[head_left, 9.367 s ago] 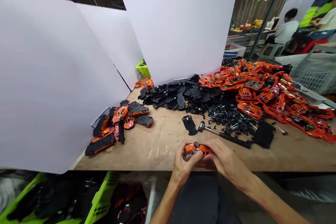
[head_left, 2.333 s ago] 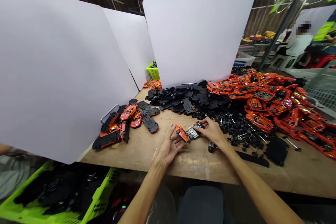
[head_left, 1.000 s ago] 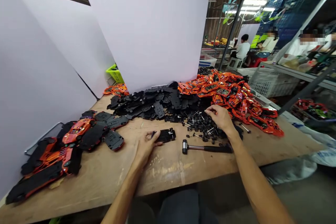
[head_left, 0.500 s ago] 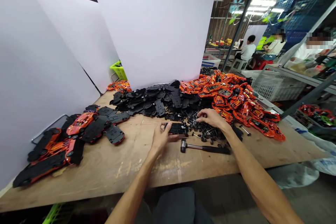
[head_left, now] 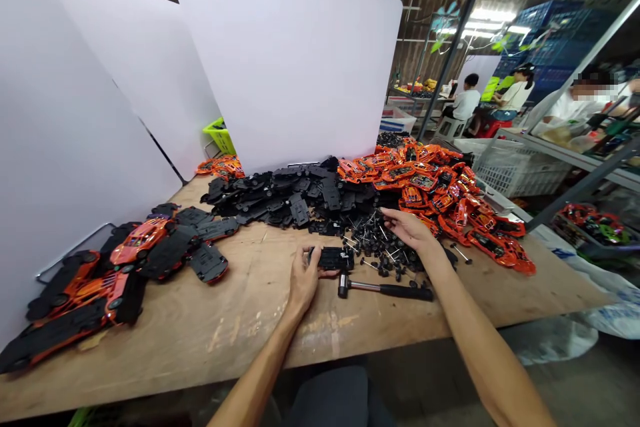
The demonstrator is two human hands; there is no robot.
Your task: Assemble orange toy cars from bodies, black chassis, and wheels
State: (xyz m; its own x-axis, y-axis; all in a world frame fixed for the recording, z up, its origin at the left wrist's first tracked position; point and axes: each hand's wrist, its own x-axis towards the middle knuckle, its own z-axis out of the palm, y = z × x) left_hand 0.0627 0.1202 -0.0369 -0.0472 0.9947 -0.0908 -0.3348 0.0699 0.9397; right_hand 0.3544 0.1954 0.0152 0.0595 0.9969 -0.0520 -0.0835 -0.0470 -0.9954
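My left hand (head_left: 303, 275) is closed around one end of a black toy car chassis (head_left: 330, 258), holding it low over the table with its underside parts facing up. My right hand (head_left: 409, 228) hovers at the far right of a heap of small wheel axles (head_left: 383, 247), black wheels on thin metal rods. Its fingers stretch out to the left, slightly apart, and nothing shows between them. A hammer (head_left: 385, 289) with a black grip lies just in front of the axles, its head close below the chassis.
Behind the axles is a pile of black chassis (head_left: 280, 193); orange car bodies (head_left: 435, 180) are heaped to its right. Assembled toy cars (head_left: 145, 240) lie at the left of the wooden table (head_left: 240, 327). White panels (head_left: 290, 73) stand behind. Several people sit at the right rear.
My right hand has shifted slightly right across the axle heap, its fingers straighter than before. The left hand still holds the chassis. The whole view has turned slightly.
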